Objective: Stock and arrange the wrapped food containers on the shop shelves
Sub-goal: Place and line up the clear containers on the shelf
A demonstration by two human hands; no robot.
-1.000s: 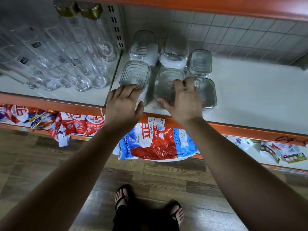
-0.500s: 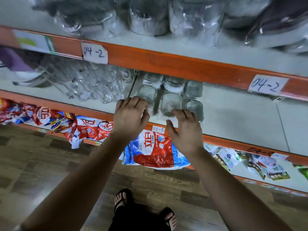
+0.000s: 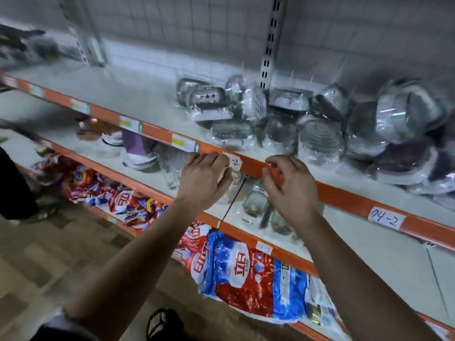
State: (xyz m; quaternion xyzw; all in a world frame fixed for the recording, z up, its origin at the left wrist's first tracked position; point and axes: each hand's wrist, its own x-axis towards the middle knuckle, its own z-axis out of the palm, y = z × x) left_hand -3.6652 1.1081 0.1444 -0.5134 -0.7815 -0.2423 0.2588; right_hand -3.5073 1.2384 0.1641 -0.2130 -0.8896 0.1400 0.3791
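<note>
Left hand [image 3: 204, 178] and right hand [image 3: 288, 190] came up from the glass tubs [image 3: 254, 205] to the orange rail [image 3: 344, 193], both loosely curled and empty, so I'd guess the wrapped containers [image 3: 320, 141] just above it get grabbed next.

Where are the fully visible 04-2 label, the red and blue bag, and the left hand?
04-2 label [image 3: 385, 219]: head view, middle of the white paper.
red and blue bag [image 3: 242, 269]: head view, its white middle panel.
left hand [image 3: 204, 179]: head view, back of the hand.

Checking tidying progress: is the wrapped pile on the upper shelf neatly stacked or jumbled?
Jumbled: the wrapped containers lie tilted at mixed angles, leaning on one another on the upper shelf.
</note>
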